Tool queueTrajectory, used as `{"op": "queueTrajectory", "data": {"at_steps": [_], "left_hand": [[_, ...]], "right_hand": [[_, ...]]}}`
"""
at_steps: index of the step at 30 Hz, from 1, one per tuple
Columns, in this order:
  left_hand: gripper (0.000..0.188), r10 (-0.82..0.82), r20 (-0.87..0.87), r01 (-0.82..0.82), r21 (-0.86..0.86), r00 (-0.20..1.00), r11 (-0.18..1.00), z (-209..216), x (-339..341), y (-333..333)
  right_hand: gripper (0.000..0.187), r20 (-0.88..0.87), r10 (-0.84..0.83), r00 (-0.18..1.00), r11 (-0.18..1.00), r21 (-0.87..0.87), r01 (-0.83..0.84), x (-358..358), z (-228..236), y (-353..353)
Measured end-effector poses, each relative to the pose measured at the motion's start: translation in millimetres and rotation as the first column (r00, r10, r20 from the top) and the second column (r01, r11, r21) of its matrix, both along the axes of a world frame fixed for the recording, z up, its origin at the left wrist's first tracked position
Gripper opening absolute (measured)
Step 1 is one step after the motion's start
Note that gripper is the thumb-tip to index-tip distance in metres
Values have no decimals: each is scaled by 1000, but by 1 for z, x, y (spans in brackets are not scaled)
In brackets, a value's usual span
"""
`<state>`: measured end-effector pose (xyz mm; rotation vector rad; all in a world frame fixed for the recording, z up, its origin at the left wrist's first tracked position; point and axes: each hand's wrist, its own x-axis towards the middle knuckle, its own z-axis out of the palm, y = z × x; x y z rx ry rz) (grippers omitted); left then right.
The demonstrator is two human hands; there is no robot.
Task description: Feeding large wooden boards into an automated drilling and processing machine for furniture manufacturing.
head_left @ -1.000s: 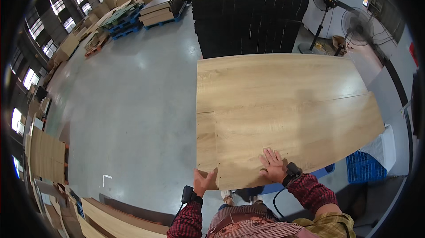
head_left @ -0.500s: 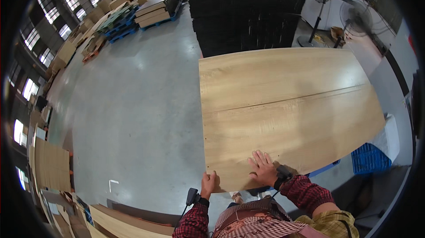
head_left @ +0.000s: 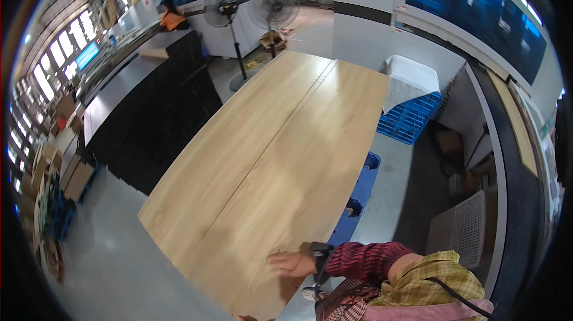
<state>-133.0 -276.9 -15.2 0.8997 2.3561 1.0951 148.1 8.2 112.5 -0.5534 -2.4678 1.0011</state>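
Observation:
Wood-grain boards (head_left: pixel 280 148) lie flat in front of me, with a long dark seam running lengthwise between two panels. My right hand (head_left: pixel 292 264) rests palm down on the near part of the right panel, fingers stretched out and holding nothing. Only a sliver of my left hand (head_left: pixel 246 318) shows at the bottom rim, by the near edge of the boards. Its fingers are mostly cut off from view. Under the boards, a blue pallet (head_left: pixel 343 228) sticks out along the right side.
A tall stack of black panels (head_left: pixel 155 124) stands at the left. Beyond the boards are two standing fans (head_left: pixel 228 7). To the right are a blue plastic crate (head_left: pixel 409 118) under a white cloth (head_left: pixel 412 79) and a large machine. A person (head_left: pixel 173 16) in orange is far off.
My view has swung to the right, bringing the machine and crate further in. My right hand stays flat on the board. My left hand has slipped almost out of the picture.

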Motion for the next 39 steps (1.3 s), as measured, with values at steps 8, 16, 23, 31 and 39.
{"op": "queueTrajectory", "data": {"at_steps": [8, 16, 23, 31, 39], "left_hand": [[36, 58, -810, -212, -83, 584, 974, 28, 40, 10], [41, 97, -935, -561, -120, 342, 819, 62, 212, 141], [41, -527, -839, -780, -416, 132, 467, 36, 230, 158], [43, -961, -72, -963, 19, 269, -271, 9, 198, 136], [34, -953, -155, -964, -98, 262, -249, 0, 187, 130]], "right_hand": [[40, -74, -942, 329, 336, -131, 933, 284, 22, 161], [56, 81, -995, -62, -102, -740, 665, 441, -64, 354], [48, 67, -993, -97, -117, -661, 741, 453, -76, 379], [58, 269, -963, 8, -135, -508, 851, 446, -64, 383], [52, 165, -986, -15, -85, -425, 901, 438, -63, 388]]}}
